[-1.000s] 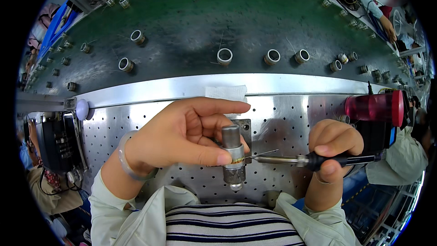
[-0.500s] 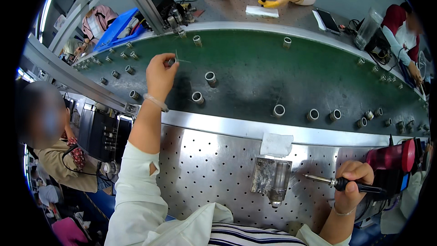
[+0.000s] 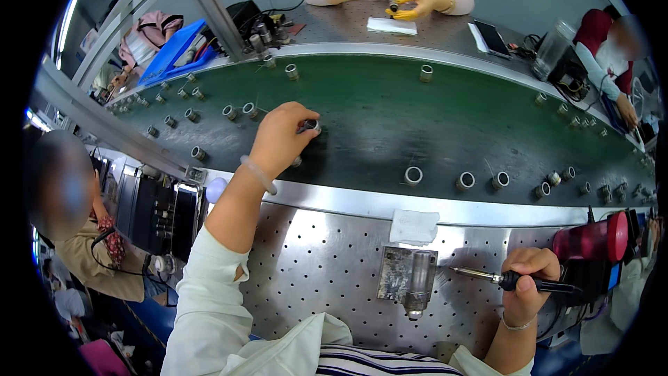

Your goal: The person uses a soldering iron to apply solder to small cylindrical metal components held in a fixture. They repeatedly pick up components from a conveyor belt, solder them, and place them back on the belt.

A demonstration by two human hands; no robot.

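The left hand grips 1 ring over the green belt; the right hand holds an iron, its tip near the fixture on the perforated bench. 1 white cloth lies between fixture and belt.

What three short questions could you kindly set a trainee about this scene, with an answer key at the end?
1. Which tool does the right hand hold?
2. True or false: the white pad lies between the metal fixture and the dark middle of the green belt.
3. Where are the fingertips of the left hand?
A) At a small metal cylinder
B) At the magenta jar
C) On the perforated table

Key: 1. A soldering iron. 2. True. 3. A.
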